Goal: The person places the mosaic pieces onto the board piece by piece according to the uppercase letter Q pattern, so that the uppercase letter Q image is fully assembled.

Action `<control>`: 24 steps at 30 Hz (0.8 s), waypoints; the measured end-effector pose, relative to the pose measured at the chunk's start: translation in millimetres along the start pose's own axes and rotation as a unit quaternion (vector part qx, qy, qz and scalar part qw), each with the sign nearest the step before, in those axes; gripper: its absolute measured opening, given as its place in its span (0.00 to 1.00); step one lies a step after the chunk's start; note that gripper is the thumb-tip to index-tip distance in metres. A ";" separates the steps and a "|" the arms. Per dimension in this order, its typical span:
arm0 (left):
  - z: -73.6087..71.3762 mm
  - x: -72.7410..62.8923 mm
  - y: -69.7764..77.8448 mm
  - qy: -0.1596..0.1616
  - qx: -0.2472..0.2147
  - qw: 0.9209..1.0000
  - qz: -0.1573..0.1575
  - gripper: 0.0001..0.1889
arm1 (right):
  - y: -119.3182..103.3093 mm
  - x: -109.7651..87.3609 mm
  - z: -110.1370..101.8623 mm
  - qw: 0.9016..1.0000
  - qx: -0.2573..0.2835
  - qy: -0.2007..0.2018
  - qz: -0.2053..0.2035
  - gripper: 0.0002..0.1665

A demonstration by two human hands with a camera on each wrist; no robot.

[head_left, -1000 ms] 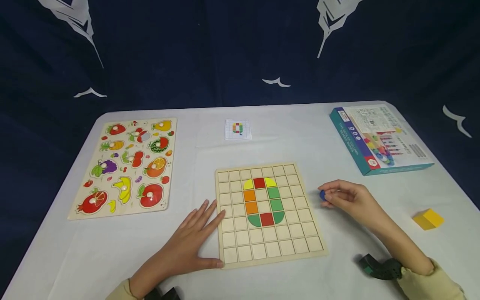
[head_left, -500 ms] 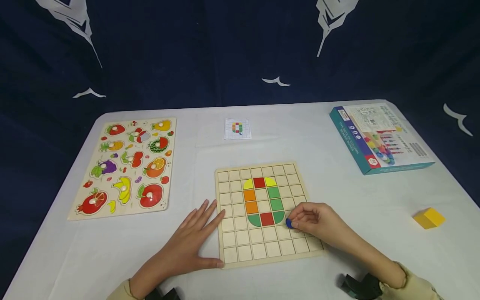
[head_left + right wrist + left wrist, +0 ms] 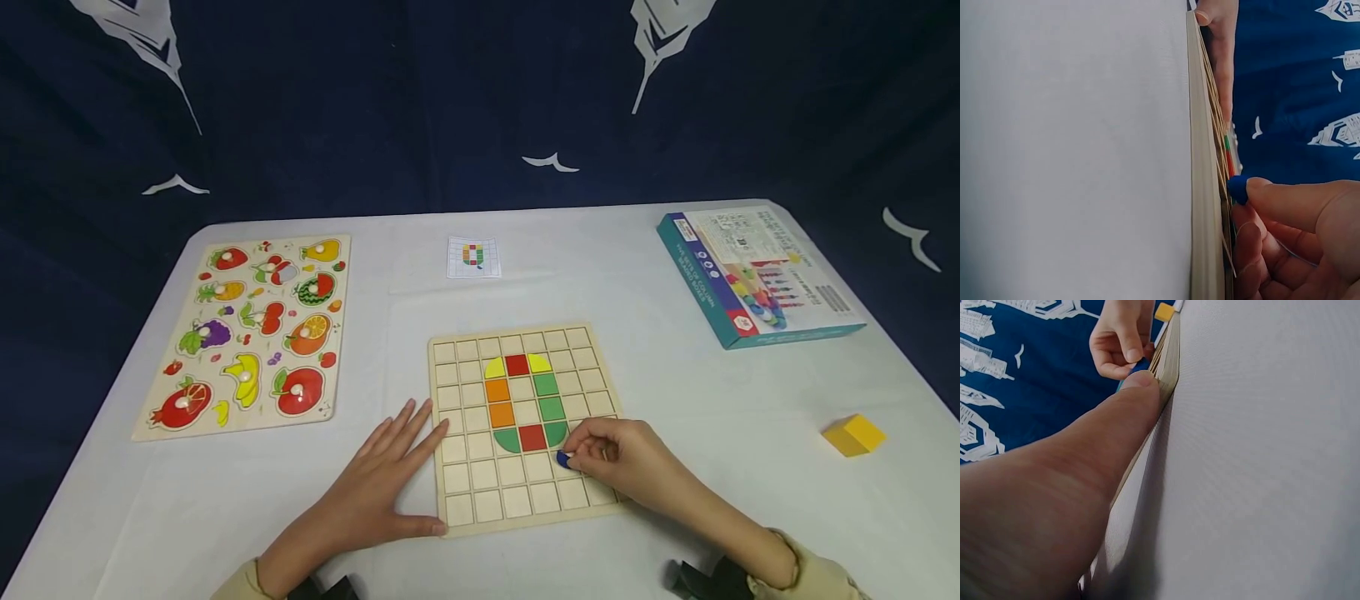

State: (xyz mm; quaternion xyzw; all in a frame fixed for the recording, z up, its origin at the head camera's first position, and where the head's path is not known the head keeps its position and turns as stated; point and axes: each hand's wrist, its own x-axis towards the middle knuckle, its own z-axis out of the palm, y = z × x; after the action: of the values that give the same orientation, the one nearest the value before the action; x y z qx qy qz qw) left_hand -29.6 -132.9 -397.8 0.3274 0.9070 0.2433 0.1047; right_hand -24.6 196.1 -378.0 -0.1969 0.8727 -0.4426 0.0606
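A square wooden grid board (image 3: pixel 543 521) lies mid-table, with a ring of yellow, red, orange and green tiles set in its cells. My left hand (image 3: pixel 378 479) rests spread at its left edge, fingertips and thumb touching the rim. In the left wrist view that thumb (image 3: pixel 1141 387) lies along the board's side. Between the thumb and fingers of my right hand (image 3: pixel 626 458) is a small blue tile (image 3: pixel 1239 189), pinched just below the lower right green corner tile (image 3: pixel 556 433). Part of the blue tile is hidden by the fingers; whether it touches the board I cannot tell.
Left of the board lies a fruit puzzle (image 3: pixel 247 333) with knobbed pieces. A small pattern card (image 3: pixel 487 267) sits behind the board. To the right are a flat teal box (image 3: pixel 757 275) and a yellow block (image 3: pixel 855 435).
From beyond the board's right edge, my right hand has travelled left and nearer to me, carrying the blue tile over the lower grid cells. The left hand has stayed in place.
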 end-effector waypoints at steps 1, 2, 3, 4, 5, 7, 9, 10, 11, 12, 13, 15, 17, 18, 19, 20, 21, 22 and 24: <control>0.0 -0.1 0.0 0.000 0.000 1.000 0.000 0.58 | 0.1 0.2 0.3 1.000 -0.003 0.001 -0.001 0.09; 0.0 -0.2 -0.1 0.000 0.000 1.000 0.001 0.58 | 0.4 0.2 0.6 1.000 -0.005 0.003 -0.004 0.10; 0.0 -0.3 -0.2 0.000 0.001 1.000 0.001 0.58 | 0.7 0.4 0.9 1.000 -0.008 0.005 -0.008 0.10; 0.1 -0.4 -0.3 0.001 0.001 1.000 0.001 0.58 | 1.0 0.7 1.2 1.000 -0.011 0.008 -0.012 0.10; 0.2 -0.4 -0.3 0.001 0.002 1.000 0.001 0.58 | 1.4 0.9 1.4 1.000 -0.016 0.011 -0.018 0.10; 0.4 -0.4 -0.5 0.002 0.002 1.000 0.001 0.58 | 2.3 1.3 1.7 0.999 -0.025 0.016 -0.030 0.10; 0.7 -0.4 -0.6 0.002 0.001 1.000 0.002 0.57 | 3.2 1.3 2.1 0.998 -0.034 0.020 -0.039 0.11; 0.8 -0.3 -0.6 0.002 0.001 1.000 0.001 0.57 | 3.6 1.2 2.1 0.998 -0.039 0.022 -0.042 0.11; 1.0 -0.3 -0.6 0.003 -0.001 1.000 0.001 0.57 | 4.0 1.0 2.1 0.998 -0.042 0.022 -0.042 0.11; 1.3 -0.2 -0.6 0.003 -0.003 1.000 0.002 0.57 | 4.5 0.8 2.1 0.998 -0.046 0.020 -0.042 0.12; 1.4 -0.2 -0.6 0.003 -0.004 1.000 0.002 0.57 | 4.9 0.5 2.2 0.998 -0.050 0.019 -0.044 0.12; 1.6 -0.2 -0.7 0.003 -0.005 1.000 0.002 0.57 | 5.5 0.0 2.6 0.997 -0.056 0.016 -0.046 0.13; 1.9 -0.1 -0.7 0.003 -0.005 1.000 0.003 0.57 | 5.7 -0.1 3.1 0.997 -0.062 0.014 -0.049 0.13; 1.9 0.0 -0.7 0.003 -0.004 1.000 0.003 0.57 | 5.7 0.0 3.6 0.996 -0.065 0.015 -0.052 0.14; 1.9 -0.1 -0.8 0.003 -0.004 1.000 0.003 0.57 | 5.5 0.2 4.2 0.996 -0.067 0.015 -0.052 0.14; 1.8 -0.1 -0.7 0.003 -0.005 1.000 0.003 0.57 | 5.0 0.4 4.7 0.996 -0.069 0.016 -0.050 0.14; 1.7 -0.2 -0.7 0.003 -0.005 1.000 0.003 0.57 | 4.3 0.6 5.2 0.996 -0.072 0.016 -0.047 0.14; 1.6 -0.3 -0.5 0.004 -0.005 1.000 0.003 0.57 | 3.6 0.9 5.7 0.996 -0.074 0.016 -0.044 0.14; 1.2 -0.6 -0.2 0.003 -0.007 1.000 0.002 0.57 | 2.8 1.3 6.5 0.996 -0.076 0.017 -0.039 0.14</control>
State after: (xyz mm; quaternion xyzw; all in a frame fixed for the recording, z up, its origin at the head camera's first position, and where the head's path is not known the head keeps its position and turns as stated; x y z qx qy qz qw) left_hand -28.9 -133.0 -398.9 0.3279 0.9048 0.2512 0.1035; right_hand -24.8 192.1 -384.1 -0.2276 0.8964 -0.3800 0.0134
